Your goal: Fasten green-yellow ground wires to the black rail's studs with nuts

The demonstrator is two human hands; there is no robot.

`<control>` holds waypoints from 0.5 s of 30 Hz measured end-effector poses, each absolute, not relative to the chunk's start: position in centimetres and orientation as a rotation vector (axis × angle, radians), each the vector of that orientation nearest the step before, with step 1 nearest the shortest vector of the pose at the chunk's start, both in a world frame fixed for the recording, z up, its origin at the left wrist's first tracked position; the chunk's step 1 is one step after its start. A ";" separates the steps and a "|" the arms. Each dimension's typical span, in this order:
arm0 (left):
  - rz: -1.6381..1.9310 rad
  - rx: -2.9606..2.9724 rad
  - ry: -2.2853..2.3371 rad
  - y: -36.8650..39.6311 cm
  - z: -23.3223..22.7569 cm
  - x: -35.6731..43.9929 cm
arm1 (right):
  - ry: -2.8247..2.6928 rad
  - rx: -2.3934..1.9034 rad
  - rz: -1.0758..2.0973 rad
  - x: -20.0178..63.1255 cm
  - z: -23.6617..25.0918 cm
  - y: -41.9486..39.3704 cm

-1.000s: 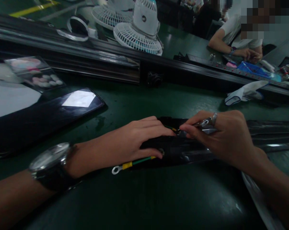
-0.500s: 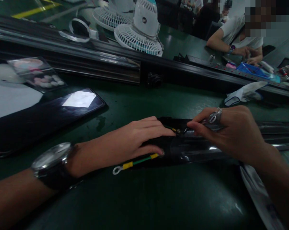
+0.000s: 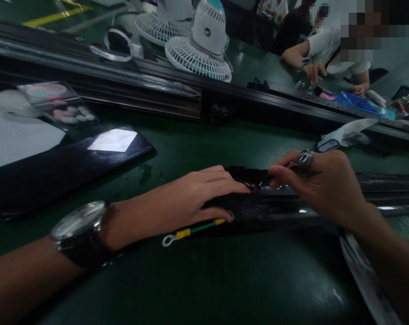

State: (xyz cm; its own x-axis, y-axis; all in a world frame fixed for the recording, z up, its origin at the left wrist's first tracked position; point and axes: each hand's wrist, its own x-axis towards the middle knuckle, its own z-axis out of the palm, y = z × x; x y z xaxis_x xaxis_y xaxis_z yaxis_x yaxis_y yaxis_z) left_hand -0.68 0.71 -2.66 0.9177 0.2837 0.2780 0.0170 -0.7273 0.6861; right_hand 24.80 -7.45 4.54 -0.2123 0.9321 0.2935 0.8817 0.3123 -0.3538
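Note:
My left hand (image 3: 194,196) lies flat on the end of a long black part (image 3: 279,210) on the green table, pressing it down. A green-and-yellow wire (image 3: 194,229) with a ring terminal sticks out from under its fingers toward the front. My right hand (image 3: 321,185), with a ring on one finger, pinches a small metal tool (image 3: 279,174) whose tip meets a small terminal on top of the black part, just past my left fingertips. A wristwatch (image 3: 78,228) sits on my left wrist.
A black tray (image 3: 68,162) and white sheets lie at the left. A dark rail (image 3: 157,85) runs across the back, with white fans (image 3: 204,45) behind it. A white glove (image 3: 346,133) lies at the right. Another person sits at the far right with hands on the bench.
My right hand has drawn back slightly to the right and turned a little. My left hand stays pressed on the black part. The person at the back has moved their hands.

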 end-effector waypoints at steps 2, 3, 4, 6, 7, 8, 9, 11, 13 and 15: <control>0.470 2.345 0.220 0.7 -2.5 -0.7 | -2.136 -1.589 0.119 24.4 4.4 -7.5; 0.471 2.344 0.222 0.7 -2.5 -0.7 | -2.134 -1.586 0.114 24.3 4.4 -7.6; 0.467 2.343 0.226 0.7 -2.4 -0.7 | -2.129 -1.585 0.116 24.1 4.3 -7.6; 0.468 2.337 0.230 0.7 -2.5 -0.7 | -2.120 -1.582 0.122 23.9 4.2 -7.6; 0.473 2.332 0.227 0.7 -2.5 -0.7 | -2.118 -1.580 0.124 23.8 4.1 -7.6; 0.479 2.329 0.224 0.7 -2.6 -0.7 | -2.118 -1.575 0.125 23.7 4.0 -7.7; 0.483 2.328 0.220 0.7 -2.6 -0.7 | -2.119 -1.567 0.122 23.7 3.9 -7.7; 0.483 2.340 0.215 0.8 -2.6 -0.7 | -2.142 -1.548 0.095 23.6 3.8 -7.7; 0.487 2.360 0.211 0.8 -2.6 -0.7 | -2.207 -1.520 0.048 23.8 3.7 -7.7; 0.503 2.372 0.208 0.8 -2.7 -0.7 | -2.318 -1.482 -0.008 24.2 3.8 -7.7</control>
State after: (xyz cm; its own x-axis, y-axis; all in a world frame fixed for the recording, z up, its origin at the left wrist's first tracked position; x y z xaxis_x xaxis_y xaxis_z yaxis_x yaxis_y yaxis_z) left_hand -0.69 0.84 -2.73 0.9119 0.2809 0.2991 0.0122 -0.7472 0.6645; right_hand 24.16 -7.69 3.84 -0.3660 0.8726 0.3234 0.8747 0.4412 -0.2005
